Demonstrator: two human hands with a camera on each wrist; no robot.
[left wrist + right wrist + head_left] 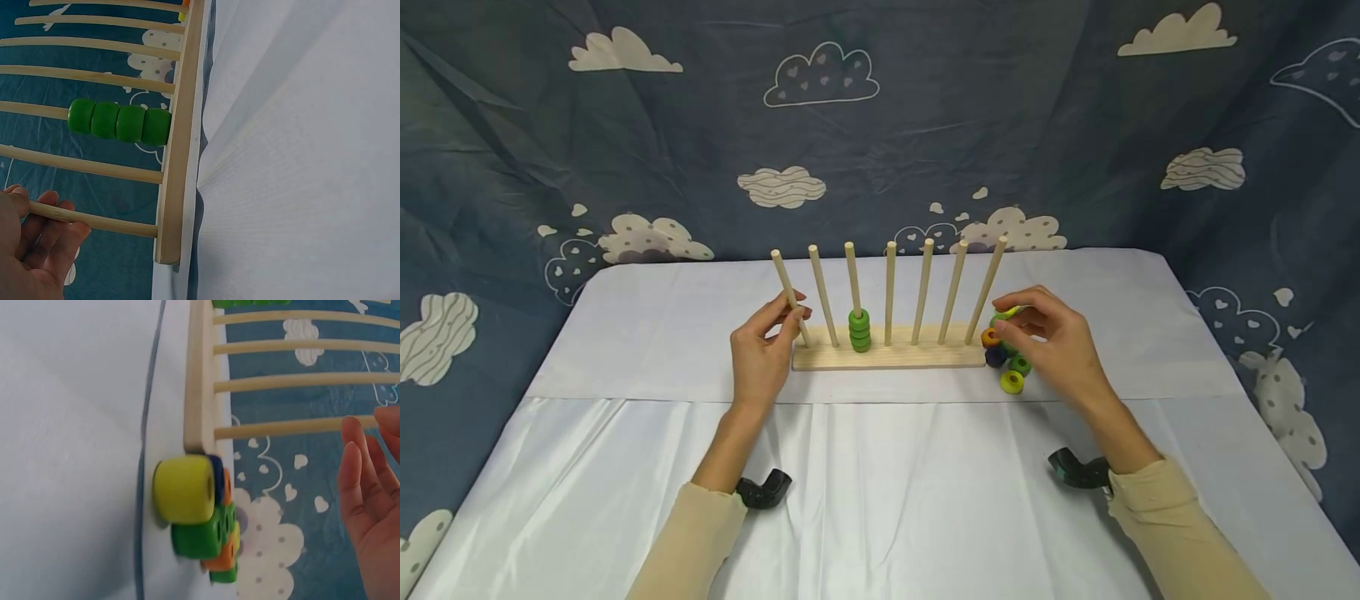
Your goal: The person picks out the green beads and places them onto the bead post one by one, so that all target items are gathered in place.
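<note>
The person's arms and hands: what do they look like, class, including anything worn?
The left sleeve and right sleeve are plain beige, ending short of the hands. Beside each cuff juts a bent black piece, one on the left, one on the right. The left hand and right hand are bare, with no gloves visible.

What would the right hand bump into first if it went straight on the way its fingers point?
Probably the rightmost peg: in the head view the right hand points towards it, and in the right wrist view the two overlap. How far apart they are in depth is hard to tell.
</note>
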